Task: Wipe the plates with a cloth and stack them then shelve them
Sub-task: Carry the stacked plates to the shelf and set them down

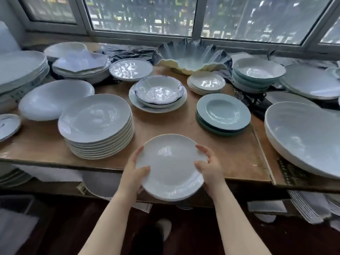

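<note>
Both hands hold one round white ceramic plate (170, 167) by opposite rims. Left hand (133, 174) grips the left edge, thumb on the upper face, fingers curled round the rim. Right hand (209, 167) grips the right edge the same way, thumb on top, fingers wrapped over the rim. Plate sits roughly level, face up, at the near edge of the brown wooden table (230, 153), partly overhanging it; can't tell if it touches the tabletop.

Just left of it: tall stack of round white plates (97, 126) on the table. Behind that, a white oval dish (55, 98). Centre back: blue-rimmed white scalloped bowl (159, 91) nested on a wider white plate. Right of centre: short stack of pale green wide-rimmed plates (223, 113). Further back: small stack of cream plates (207, 81), stack of pale green bowls (257, 74), large shell-shaped cream and blue bowl (191, 59) near the window (141, 15). Far right: big white oval platter (303, 135). More white crockery shows on the lower shelf (14, 176) under the tabletop.
</note>
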{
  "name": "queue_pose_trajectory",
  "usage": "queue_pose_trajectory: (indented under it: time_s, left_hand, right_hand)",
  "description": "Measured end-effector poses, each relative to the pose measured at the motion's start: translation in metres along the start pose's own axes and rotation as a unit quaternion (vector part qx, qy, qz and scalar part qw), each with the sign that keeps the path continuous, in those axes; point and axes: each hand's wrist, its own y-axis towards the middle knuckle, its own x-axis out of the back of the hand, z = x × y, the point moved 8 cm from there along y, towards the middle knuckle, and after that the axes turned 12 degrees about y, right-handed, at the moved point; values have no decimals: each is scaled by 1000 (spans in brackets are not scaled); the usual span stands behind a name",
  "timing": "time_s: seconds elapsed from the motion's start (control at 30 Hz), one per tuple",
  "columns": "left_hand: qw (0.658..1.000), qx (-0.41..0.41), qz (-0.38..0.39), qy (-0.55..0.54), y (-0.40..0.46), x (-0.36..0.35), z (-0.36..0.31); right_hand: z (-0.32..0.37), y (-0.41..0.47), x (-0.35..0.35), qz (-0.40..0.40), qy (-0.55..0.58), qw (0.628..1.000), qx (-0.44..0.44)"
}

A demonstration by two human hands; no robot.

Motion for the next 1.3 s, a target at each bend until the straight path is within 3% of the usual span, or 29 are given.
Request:
queue_pose_trajectory:
  time_s: [0.3, 0.47, 0.6, 0.9, 1.1, 1.3]
  left_hand:
    - [997, 46, 27, 63, 127, -21, -5]
    - [994, 84, 17, 66, 154, -36, 2]
    - [993, 92, -4, 68, 172, -44, 9]
    - [986, 72, -52, 141, 178, -44, 5]
    - [986, 47, -25, 161, 172, -43, -3]
    - [988, -40, 6, 151, 154, -36, -26]
  right_hand:
    - [-14, 112, -15, -37, -15, 999, -30]
    - [-31, 141, -1, -72, -27, 994, -75]
    - [-31, 153, 7, -83, -62, 993, -60]
    - [-29, 156, 15, -81, -105, 991, -22]
    - [-23, 152, 16, -92, -137, 986, -8]
    - [-9, 131, 40, -148, -151, 977, 33]
